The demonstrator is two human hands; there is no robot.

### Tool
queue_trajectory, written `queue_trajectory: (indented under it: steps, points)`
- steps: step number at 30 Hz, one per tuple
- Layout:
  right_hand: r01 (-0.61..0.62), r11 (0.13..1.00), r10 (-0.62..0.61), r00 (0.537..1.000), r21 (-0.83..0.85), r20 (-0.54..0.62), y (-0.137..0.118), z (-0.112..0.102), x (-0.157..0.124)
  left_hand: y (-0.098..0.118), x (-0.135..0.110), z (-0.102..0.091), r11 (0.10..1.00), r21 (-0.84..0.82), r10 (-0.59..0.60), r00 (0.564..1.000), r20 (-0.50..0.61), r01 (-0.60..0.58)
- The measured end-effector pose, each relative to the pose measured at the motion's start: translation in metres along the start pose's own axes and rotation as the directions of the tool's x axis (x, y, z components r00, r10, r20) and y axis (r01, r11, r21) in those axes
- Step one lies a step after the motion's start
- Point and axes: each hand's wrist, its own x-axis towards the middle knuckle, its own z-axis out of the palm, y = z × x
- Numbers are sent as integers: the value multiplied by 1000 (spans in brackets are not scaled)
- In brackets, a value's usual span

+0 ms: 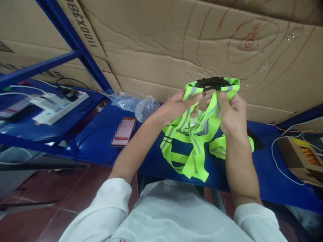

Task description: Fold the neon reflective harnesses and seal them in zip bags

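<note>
Both my hands hold up a neon yellow-green reflective harness [213, 116] made of straps with grey stripes. A black fastening [212, 83] joins its straps at the top, between my hands. My left hand [180, 106] is closed on the straps at the left side, some fingers behind them. With the thumb on the front, my right hand [233, 111] grips the straps at the right. Loose strap ends hang down over the blue table [151, 163]. Another piece of the yellow-green strap [218, 148] lies on the table by my right wrist, partly hidden.
A phone [124, 131] and clear plastic bags [143, 106] lie left of my hands. Farther left is a white power strip [60, 107] with plugs and cables. A cardboard wall [151, 50] rises behind the table. An open cardboard box [300, 158] and white cable [275, 161] are at right.
</note>
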Motion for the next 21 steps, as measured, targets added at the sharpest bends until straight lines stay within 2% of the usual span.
queue_trajectory:
  steps: [2, 5, 9, 11, 13, 17, 21]
  points:
    - [-67, 994, 73, 995, 81, -64, -1, -2, -1, 0, 0, 1, 999, 47, 12, 999, 51, -15]
    - [-110, 980, 119, 992, 165, -42, -3, -8, -2, -1, 1, 1, 999, 53, 4, 993, 119, -11]
    - [-124, 971, 124, 992, 205, 12, -4, -7, -1, 3, 2, 1, 992, 124, -19, 998, 65, 11]
    - [-137, 971, 136, 990, 195, 18, -6, -2, -1, 6, 1, 1, 989, 151, -1, 997, 73, -10]
    - [-156, 969, 153, 988, 192, 31, -9, 4, -2, 7, 1, 1, 983, 174, 55, 997, 61, -65]
    - [-195, 942, 197, 980, 274, 22, -10, 18, -4, 0, 5, -3, 968, 183, 186, 981, -62, -172]
    - [-257, 918, 266, 964, 303, 11, 1, 35, -8, -8, 10, -14, 995, 75, 66, 996, -51, -62]
